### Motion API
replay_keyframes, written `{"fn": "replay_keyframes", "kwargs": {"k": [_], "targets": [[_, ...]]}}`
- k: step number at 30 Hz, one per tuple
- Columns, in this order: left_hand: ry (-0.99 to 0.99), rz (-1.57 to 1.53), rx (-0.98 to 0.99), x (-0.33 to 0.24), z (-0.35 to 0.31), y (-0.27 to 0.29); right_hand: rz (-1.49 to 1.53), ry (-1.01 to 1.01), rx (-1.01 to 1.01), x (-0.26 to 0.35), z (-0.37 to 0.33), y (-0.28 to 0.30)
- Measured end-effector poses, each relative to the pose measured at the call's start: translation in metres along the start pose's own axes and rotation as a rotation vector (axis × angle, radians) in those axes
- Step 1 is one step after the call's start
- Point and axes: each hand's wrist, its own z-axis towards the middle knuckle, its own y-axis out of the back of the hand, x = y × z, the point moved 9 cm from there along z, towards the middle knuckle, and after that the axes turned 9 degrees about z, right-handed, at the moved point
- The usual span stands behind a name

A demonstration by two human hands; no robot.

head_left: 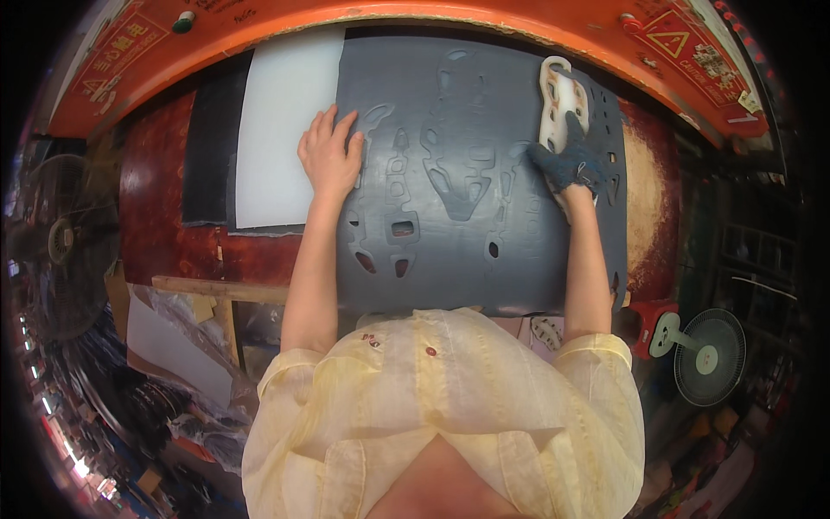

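My bare left hand (332, 154) lies flat with its fingers spread. It rests across the seam between a white board (281, 130) and the left edge of a large dark grey sheet (467, 251). Long sole-shaped outlines and several small cut-through holes mark this sheet. At the right, my right hand (572, 163) wears a dark grey knitted glove. Its thumb points out to the left and a finger stretches forward over a pale, sole-shaped frame (553, 108), probably a cutting die, lying on the sheet. The frame's near part is mostly hidden under the glove and wrist.
An orange machine beam (389, 16) with warning labels arches along the far side. A black sheet (216, 147) lies under the white board on a reddish-brown worktable (151, 173). Fans stand at the right (709, 356) and left (62, 240). Plastic-wrapped material (177, 342) sits below left.
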Motion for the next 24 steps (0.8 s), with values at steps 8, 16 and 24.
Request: {"fn": "replay_keyframes", "kwargs": {"k": [8, 16, 24], "targets": [[-0.001, -0.004, 0.014, 0.002, 0.001, -0.001, -0.004, 0.043, -0.053, 0.003, -0.002, 0.004], [-0.011, -0.018, -0.009, 0.002, 0.001, 0.0, -0.078, 0.056, -0.032, 0.005, -0.001, 0.004], [-0.187, -0.087, -0.18, -0.032, -0.008, 0.034, -0.022, 0.034, -0.036, -0.001, 0.0, 0.004]]}}
